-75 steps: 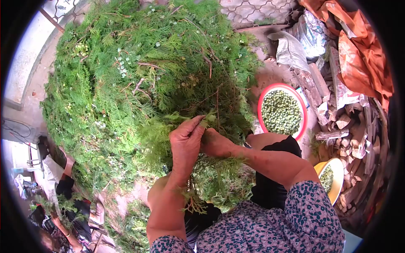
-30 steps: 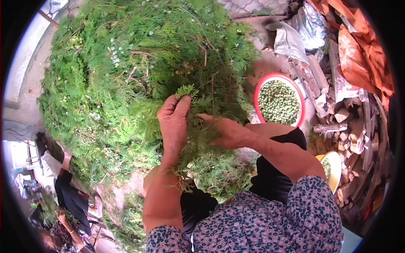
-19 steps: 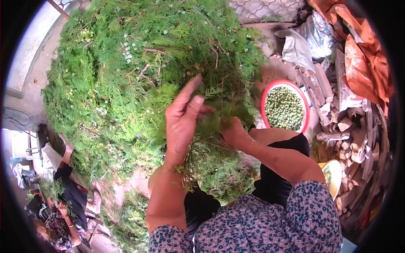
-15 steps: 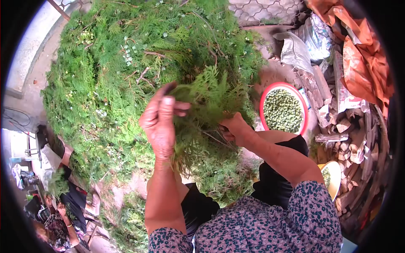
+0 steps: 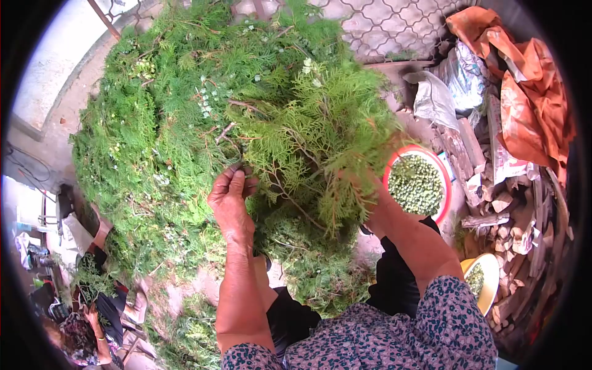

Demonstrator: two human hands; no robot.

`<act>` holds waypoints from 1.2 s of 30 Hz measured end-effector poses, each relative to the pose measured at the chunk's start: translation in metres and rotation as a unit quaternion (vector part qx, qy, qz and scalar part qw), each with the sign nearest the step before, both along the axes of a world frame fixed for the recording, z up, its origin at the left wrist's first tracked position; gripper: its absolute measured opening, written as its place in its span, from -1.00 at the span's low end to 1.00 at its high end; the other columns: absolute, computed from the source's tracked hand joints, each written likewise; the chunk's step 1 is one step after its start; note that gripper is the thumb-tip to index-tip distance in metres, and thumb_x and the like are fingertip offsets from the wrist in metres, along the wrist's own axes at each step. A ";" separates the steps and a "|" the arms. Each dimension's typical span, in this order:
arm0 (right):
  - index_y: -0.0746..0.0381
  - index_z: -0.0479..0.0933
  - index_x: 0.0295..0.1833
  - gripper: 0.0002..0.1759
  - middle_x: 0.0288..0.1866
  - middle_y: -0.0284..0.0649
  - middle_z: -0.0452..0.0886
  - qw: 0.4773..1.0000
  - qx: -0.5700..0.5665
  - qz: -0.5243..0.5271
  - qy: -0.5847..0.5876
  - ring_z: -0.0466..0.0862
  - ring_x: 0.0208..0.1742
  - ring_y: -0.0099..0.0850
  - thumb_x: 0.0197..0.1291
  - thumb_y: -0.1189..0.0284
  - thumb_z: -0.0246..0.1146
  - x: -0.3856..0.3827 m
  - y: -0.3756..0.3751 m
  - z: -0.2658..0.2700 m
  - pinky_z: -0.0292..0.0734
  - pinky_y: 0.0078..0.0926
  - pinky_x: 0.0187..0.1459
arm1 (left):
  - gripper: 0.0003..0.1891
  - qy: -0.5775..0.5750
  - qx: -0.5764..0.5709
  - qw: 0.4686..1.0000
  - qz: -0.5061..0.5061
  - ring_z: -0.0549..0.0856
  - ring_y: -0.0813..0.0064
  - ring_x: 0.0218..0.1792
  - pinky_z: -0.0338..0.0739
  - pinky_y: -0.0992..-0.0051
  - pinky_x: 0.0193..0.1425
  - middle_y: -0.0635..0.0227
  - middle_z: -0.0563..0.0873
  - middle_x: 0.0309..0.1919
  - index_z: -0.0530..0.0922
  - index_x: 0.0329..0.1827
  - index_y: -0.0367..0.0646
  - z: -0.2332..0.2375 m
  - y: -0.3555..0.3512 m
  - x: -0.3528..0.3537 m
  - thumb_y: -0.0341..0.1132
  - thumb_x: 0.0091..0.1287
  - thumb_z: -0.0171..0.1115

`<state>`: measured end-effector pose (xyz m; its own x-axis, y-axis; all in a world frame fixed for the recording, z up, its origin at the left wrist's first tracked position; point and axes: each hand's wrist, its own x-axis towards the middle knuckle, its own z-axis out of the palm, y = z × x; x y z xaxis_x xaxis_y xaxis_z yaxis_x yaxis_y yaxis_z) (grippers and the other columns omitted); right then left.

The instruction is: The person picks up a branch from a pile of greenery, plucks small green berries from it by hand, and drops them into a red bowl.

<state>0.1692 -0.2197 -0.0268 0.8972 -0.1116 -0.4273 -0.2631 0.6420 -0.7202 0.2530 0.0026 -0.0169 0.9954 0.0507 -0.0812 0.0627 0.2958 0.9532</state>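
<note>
A leafy green branch (image 5: 308, 154) spreads in front of me, over the large heap of cut greenery (image 5: 135, 123). My left hand (image 5: 231, 197) is at the branch's left side, thumb and fingers pinched together; what lies between them is too small to name. Foliage covers most of my right hand (image 5: 373, 197), at the branch's right side, and its fingers are hidden. To the right of that hand, a red-rimmed white basin (image 5: 445, 185) holds small round green cones (image 5: 416, 185).
A yellow bowl (image 5: 490, 277) with green bits is at the lower right. Split firewood (image 5: 509, 228), an orange sheet (image 5: 530, 92) and a pale sack (image 5: 431, 98) line the right side. Another person (image 5: 92, 320) sits at the lower left, holding a sprig.
My left hand has moved down and its raised fingers have closed into a pinch. The branch now spreads wider and higher, and my right hand has moved right and slightly down behind foliage.
</note>
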 end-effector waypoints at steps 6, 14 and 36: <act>0.17 0.33 0.18 -0.54 0.03 -0.19 0.53 0.986 0.139 0.084 -0.036 0.59 -0.06 -0.39 0.19 0.26 0.16 0.015 -0.006 -0.059 0.55 -0.38 -0.05 | -0.84 0.003 -0.054 0.998 0.021 0.61 0.49 -0.18 0.50 0.49 -0.11 0.35 0.67 -0.24 0.59 -0.13 -0.18 -0.002 0.003 0.009 -0.43 0.24 0.17; 0.28 0.38 0.14 -0.40 0.02 -0.10 0.53 0.927 0.230 0.242 -0.171 0.58 -0.01 -0.28 0.04 0.16 0.27 0.019 0.010 -0.142 0.52 -0.26 0.01 | -0.57 0.158 -0.172 0.965 -0.116 0.55 0.41 -0.11 0.48 0.45 -0.09 0.30 0.54 -0.02 0.34 0.20 -0.07 -0.001 0.015 -0.002 -0.13 0.31 -0.02; 0.28 0.29 0.21 -0.49 0.12 -0.10 0.43 0.921 0.163 0.301 -0.187 0.50 0.04 -0.34 0.20 0.26 0.15 0.001 0.033 -0.122 0.45 -0.41 0.01 | -0.62 0.097 -0.026 0.994 0.030 0.56 0.52 -0.24 0.43 0.48 -0.08 0.32 0.65 -0.29 0.51 -0.04 -0.26 -0.008 -0.001 0.015 -0.43 0.06 0.38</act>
<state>0.1700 -0.1864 -0.1487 0.8461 0.5330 0.0007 -0.4149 0.6595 -0.6268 0.2677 0.0013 -0.0247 0.9558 0.1004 -0.2763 0.2253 0.3537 0.9078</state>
